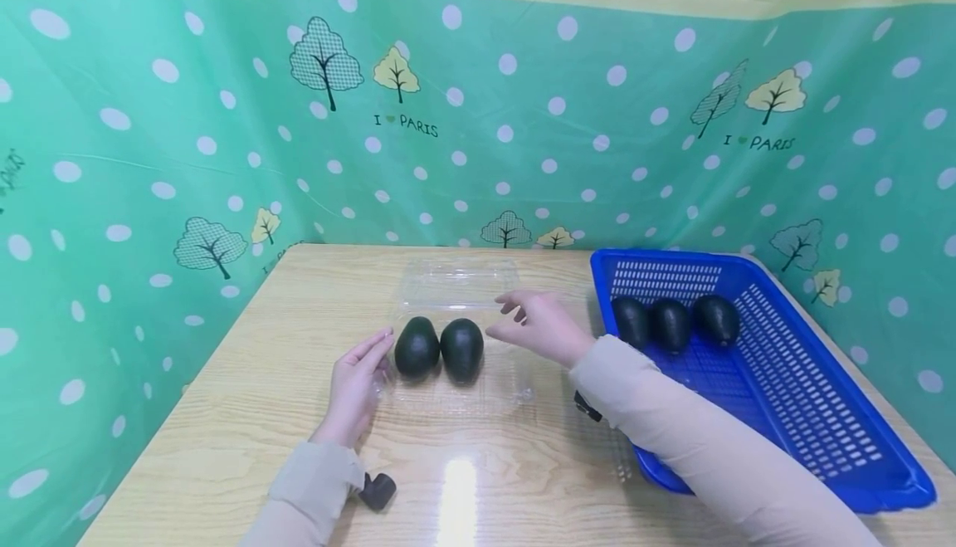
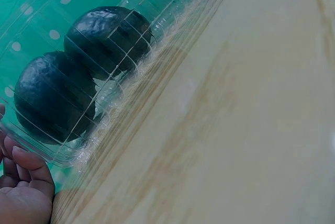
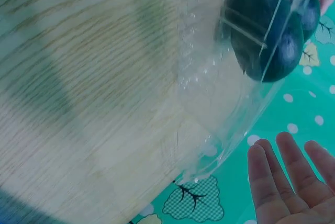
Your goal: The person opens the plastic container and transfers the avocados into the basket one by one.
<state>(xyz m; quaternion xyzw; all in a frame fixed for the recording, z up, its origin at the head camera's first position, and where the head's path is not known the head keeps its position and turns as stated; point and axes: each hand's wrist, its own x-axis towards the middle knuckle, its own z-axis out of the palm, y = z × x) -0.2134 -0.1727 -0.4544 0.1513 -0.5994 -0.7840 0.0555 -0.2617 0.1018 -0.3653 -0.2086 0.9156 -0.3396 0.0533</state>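
Observation:
Two dark avocados, a left one and a right one, sit side by side in a clear plastic clamshell container. Its lid is folded back, away from me. At the container's left wall, my left hand pinches the edge, with thumb and fingers visible in the left wrist view. My right hand hovers over the container's right side, apart from the right avocado. Its fingers are extended and hold nothing in the right wrist view.
A blue plastic basket stands on the right of the wooden table, with three dark avocados near its far left corner. My right forearm crosses over its near left rim. A green dotted curtain hangs behind and along the sides.

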